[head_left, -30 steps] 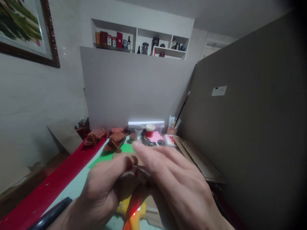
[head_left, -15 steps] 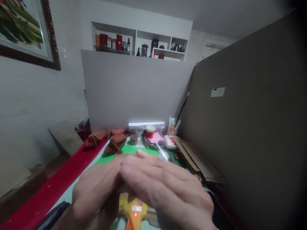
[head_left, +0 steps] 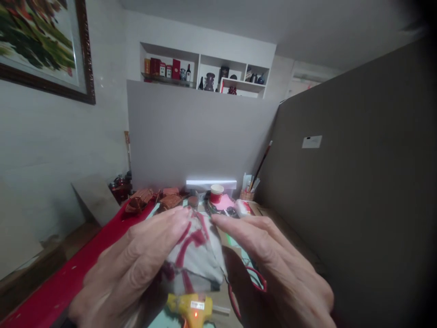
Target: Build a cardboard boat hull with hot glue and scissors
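My left hand (head_left: 136, 269) and my right hand (head_left: 276, 269) are raised close in front of me, holding between them a grey piece with red markings (head_left: 196, 259). The left fingers press on its upper left edge; the right fingers stretch along its right side. What the piece is made of is unclear. Below it a yellow glue gun (head_left: 191, 310) with a small red light lies on the table. A red cord (head_left: 254, 278) loops under my right hand.
Small brown wooden boat models (head_left: 139, 202) sit at the back left beside a red strip (head_left: 68, 282). A red paper cup (head_left: 216, 193), a brush pot (head_left: 247, 193) and small items stand before a grey partition (head_left: 194, 136). Another grey board (head_left: 358, 182) walls the right side.
My hands have moved apart and lifted slightly, showing the grey and red piece between them. The camera tilted a little, so the table sits lower in view.
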Demonstrator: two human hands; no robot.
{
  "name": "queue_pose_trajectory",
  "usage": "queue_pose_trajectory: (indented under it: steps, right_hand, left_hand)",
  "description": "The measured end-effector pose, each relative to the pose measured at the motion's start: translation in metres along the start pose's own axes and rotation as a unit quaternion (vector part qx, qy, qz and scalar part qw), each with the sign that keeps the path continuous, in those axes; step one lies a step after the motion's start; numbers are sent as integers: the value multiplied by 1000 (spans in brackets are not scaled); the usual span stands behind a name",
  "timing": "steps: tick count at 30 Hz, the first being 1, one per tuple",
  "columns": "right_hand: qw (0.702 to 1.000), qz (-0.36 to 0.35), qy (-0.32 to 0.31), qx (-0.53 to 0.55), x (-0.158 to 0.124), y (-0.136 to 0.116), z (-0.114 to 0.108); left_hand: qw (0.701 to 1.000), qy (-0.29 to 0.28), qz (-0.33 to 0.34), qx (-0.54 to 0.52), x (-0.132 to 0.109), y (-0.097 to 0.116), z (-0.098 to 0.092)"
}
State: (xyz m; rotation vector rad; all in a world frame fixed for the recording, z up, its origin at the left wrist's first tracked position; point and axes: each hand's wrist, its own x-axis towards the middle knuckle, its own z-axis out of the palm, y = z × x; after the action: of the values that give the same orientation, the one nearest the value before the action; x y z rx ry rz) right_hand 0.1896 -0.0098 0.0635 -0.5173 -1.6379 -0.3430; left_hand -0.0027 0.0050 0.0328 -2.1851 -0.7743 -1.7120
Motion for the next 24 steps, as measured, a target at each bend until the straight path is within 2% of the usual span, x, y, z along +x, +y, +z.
queue_pose_trajectory:
  steps: [3, 7, 9, 12, 14, 17, 21, 24]
  right_hand:
    - [999, 25, 8, -21, 0, -2, -3]
    - [995, 59, -69, 42, 4, -3, -7]
    - [991, 74, -83, 72, 4, -4, -5]
    - [985, 98, -71, 123, -6, -6, -1]
    - [987, 124, -51, 93, -18, -6, 0]
    - [977, 212, -13, 20, -30, -5, 0]
    - [936, 320, -67, 130, -17, -8, -2]
    - [923, 338, -117, 141, -1, -9, -3]
  left_hand:
    - [1000, 0, 9, 0, 17, 5, 9]
    - [1000, -3, 27, 8, 31, 14, 21]
    - [999, -4, 40, 19, 28, 13, 22]
    - [996, -9, 77, 32, 16, 5, 20]
    - [992, -25, 118, 27, 8, -3, 20]
    - [986, -62, 152, 1, 2, -11, 23]
    - [988, -94, 116, -24, 2, -11, 25]
    - [989, -109, 55, -79, 5, -10, 22]
